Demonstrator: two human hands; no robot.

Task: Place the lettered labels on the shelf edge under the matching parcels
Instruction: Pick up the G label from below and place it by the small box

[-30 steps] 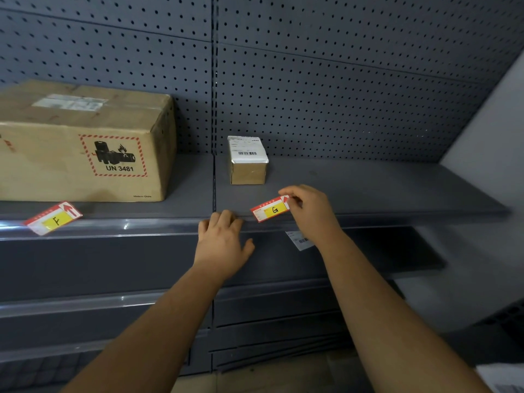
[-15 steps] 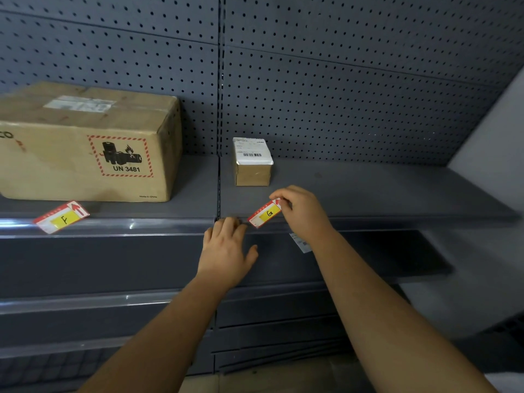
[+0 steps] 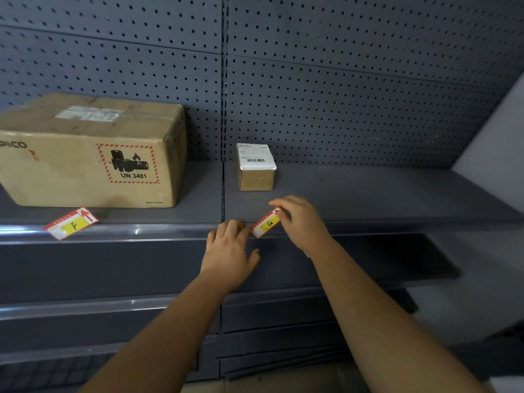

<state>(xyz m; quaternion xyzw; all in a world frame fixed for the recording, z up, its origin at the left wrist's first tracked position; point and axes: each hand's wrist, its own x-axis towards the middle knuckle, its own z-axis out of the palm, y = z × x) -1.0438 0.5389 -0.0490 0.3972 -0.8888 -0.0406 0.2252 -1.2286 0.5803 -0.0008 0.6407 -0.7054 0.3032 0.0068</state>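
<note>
Head view: the right hand [image 3: 300, 219] pinches the G label [image 3: 266, 222] by its upper right end, between thumb and curled fingers. The label is tilted, with the red-arrow end high under the fingers. Its lower left corner is down at the shelf edge [image 3: 136, 232]. A second ago the label sat flatter and a little apart from the other hand. Now it slopes more steeply, and its low corner is just beside the left fingertips [image 3: 232, 224].

The left hand [image 3: 226, 248] lies flat against the front of the shelf, fingers straight and close together, thumb spread to the side, holding nothing. Its fingertips reach the lip of the shelf edge, as they did in both earlier frames. It has stayed in much the same place while the label has come down toward it.

The small parcel [image 3: 256, 168] with a white barcode sticker stands on the shelf [image 3: 368, 194] just beyond the right hand, behind the label. Well to the left of the left hand, the F label [image 3: 71, 222] lies tilted over the clear strip of the shelf edge. It is just in front of the big cardboard box [image 3: 90, 154] marked UN 3481, and neither has moved.
</note>
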